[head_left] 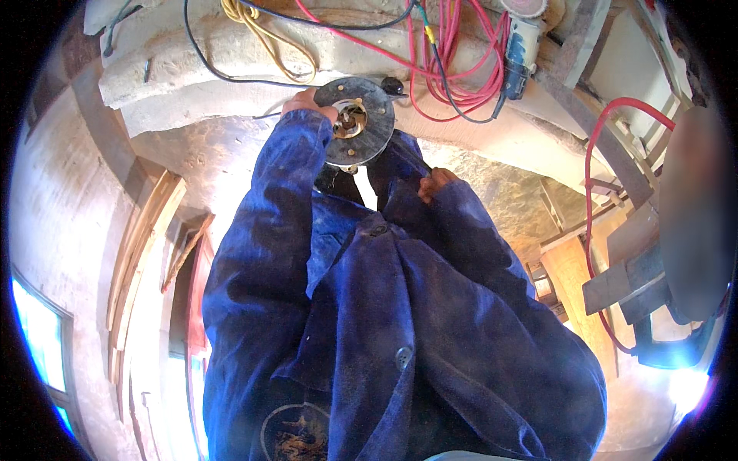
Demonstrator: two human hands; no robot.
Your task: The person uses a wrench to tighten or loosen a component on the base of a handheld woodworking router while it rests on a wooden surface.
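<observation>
My left hand is closed on the rim of a dark grey round disc. The disc has an open centre with brass-coloured metal inside and a few small bolt heads around it. Lower and to the right, my right hand is curled closed around a thin dark rod. The rod slants up toward the disc's lower right edge; its tip is hard to make out. Blue sleeves cover both of my arms. A small black knob shows just beside the disc's upper right rim.
Beyond my hands runs a worn pale bench. On it are a yellow cord, a coil of red cable and a power tool with a blue-grey body. A red hose loops down at the right. Timber boards lean at the left.
</observation>
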